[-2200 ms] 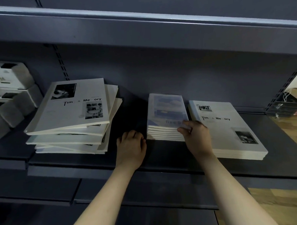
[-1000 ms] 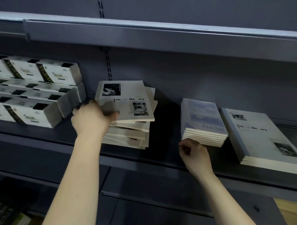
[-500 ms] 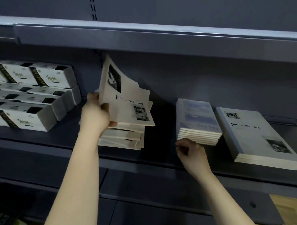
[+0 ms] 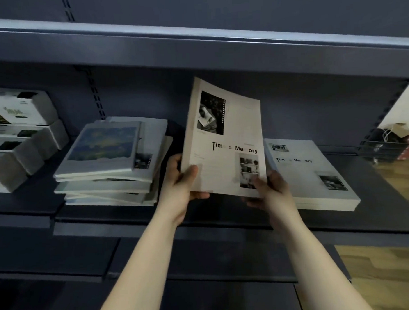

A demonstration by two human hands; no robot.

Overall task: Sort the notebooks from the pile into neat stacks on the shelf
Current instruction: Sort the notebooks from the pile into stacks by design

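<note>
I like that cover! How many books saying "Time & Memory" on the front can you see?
2. One book is held up in the left hand and right hand; another tops the right stack. More may hide lower in the stack or pile.

Dark grey metal shelving unit (image 4: 225,222) fills the view. Upper shelf lip (image 4: 194,45) runs across the top, catching dull light. Back panel (image 4: 302,108) is matte, with slotted uprights (image 4: 94,94) at left and right. White cartons (image 4: 20,134) are stacked at the left end. Wood-look floor (image 4: 387,275) shows lower right. Lighting dim overall; brighter beyond the right upright.
</note>
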